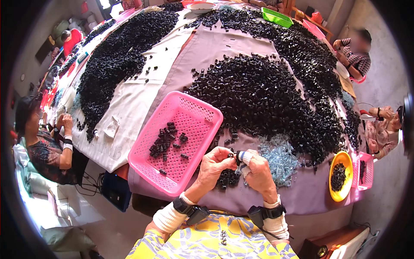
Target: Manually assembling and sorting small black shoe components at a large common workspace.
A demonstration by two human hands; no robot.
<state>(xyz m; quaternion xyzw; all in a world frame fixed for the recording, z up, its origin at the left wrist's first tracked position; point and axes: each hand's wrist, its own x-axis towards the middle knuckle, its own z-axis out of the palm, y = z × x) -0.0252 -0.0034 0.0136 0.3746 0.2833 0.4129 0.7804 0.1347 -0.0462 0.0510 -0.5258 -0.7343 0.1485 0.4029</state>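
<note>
My left hand (213, 167) is closed in a pinch on a small black plastic part (231, 155), just over the table's near edge. My right hand (260, 173) meets it there, fingers curled, with striped wrapping on its fingers; what sits in its grip is hidden. Left of my hands, a pink basket (142, 151) holds a loose group of black parts (161, 144). A small heap of black parts (228, 178) lies beneath my fingers. Just right of my right hand spreads a pile of pale blue, see-through plastic pieces (280, 159).
A large mound of black parts (254, 90) covers the table beyond my hands. On the right stand a yellow bowl (334, 177) and a smaller pink basket (365, 183). A green basket (277, 18) is at the far side. Other people sit around the table.
</note>
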